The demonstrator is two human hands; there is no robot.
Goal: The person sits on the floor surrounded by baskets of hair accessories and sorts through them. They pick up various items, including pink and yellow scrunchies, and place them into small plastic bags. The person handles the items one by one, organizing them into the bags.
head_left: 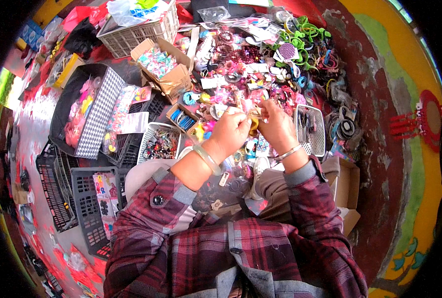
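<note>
My left hand point(229, 132) and my right hand point(277, 127) are raised close together over a heap of hair accessories point(241, 54). Both hands are closed, fingertips pinched toward each other. Something small and pale yellowish shows between them, too small and too covered by the fingers to name. A bangle circles each wrist. Below the hands lie several small bright pieces. To the left stands a white basket point(142, 158) of small dark and red items, and beyond it a small box holds blue bands point(183, 119). On the right is another white basket point(322, 144) with dark thin items.
A cardboard box point(174, 82) of pastel wrapped pieces stands beyond the left hand. Farther left are a houndstooth box point(100, 112) and dark plastic crates point(84, 208). A pale crate point(140, 39) sits at the back. Green hair bands point(300, 42) lie far right, near the wall point(375, 198).
</note>
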